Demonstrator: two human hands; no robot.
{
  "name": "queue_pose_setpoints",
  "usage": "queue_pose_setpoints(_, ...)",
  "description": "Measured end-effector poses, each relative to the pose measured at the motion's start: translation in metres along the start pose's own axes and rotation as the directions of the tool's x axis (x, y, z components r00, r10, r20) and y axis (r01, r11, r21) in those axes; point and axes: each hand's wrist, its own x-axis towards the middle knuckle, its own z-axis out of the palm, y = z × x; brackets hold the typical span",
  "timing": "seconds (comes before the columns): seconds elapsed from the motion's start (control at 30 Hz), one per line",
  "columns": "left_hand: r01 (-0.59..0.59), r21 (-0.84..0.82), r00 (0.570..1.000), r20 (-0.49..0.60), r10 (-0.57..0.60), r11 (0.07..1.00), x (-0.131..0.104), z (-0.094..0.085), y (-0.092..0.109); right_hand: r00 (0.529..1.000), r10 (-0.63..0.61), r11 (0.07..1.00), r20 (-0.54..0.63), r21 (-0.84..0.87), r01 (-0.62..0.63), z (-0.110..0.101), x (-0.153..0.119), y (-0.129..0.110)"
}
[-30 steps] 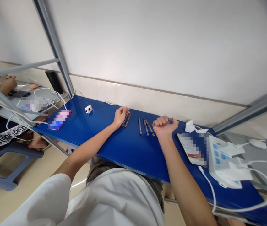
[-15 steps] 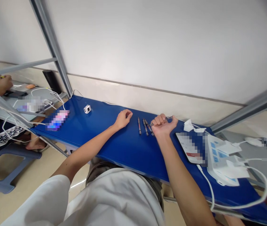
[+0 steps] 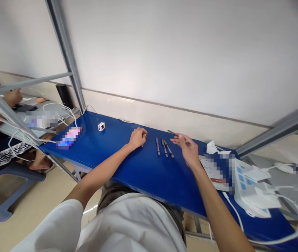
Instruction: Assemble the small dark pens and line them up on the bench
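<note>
Three slim dark pens (image 3: 164,147) with reddish parts lie side by side on the blue table (image 3: 128,168), between my two hands. To their left, my left hand (image 3: 137,137) rests on the table, its fingers curled round a small slender thing, only a bit of which shows below the fingertips. My right hand (image 3: 187,147) is to the right of the pens, raised a little, with its thumb and fingers closed on a dark pen (image 3: 171,132) whose tip points left toward the wall.
A white power strip (image 3: 249,189) with plugs and cables, a phone (image 3: 214,171) and crumpled tissue (image 3: 212,147) are at the right. At the left are a white cube-like gadget (image 3: 101,126), another phone (image 3: 69,138), a metal post (image 3: 66,52) and a person's hand (image 3: 12,98).
My right hand has turned over and moved slightly right, away from the pens on the table. My left hand has turned palm down, with a slender thing now showing under its fingers.
</note>
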Motion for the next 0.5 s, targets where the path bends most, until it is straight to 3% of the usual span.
queue_pose_setpoints(0.07, -0.007, 0.019, 1.0, 0.018, 0.007, 1.0, 0.0, -0.001, 0.0, 0.99, -0.111, 0.923, 0.085, -0.36, 0.135, -0.018, -0.014, 0.012)
queue_pose_setpoints(0.17, -0.013, 0.036, 0.999, 0.035, 0.012, 0.999, -0.001, -0.003, 0.0, 0.958, -0.142, 0.75, 0.249, -0.605, 0.268, -0.033, -0.027, 0.031)
queue_pose_setpoints(0.3, 0.011, 0.078, 1.0, 0.027, -0.013, 0.997, -0.004, -0.006, 0.001, 0.951, -0.108, 0.669, 0.289, -0.687, 0.285, -0.028, -0.032, 0.044)
queue_pose_setpoints(0.5, 0.021, 0.196, 0.999, 0.044, -0.031, 0.98, -0.007, -0.01, 0.007, 0.943, -0.076, 0.717, 0.325, -0.64, 0.278, -0.021, -0.037, 0.033)
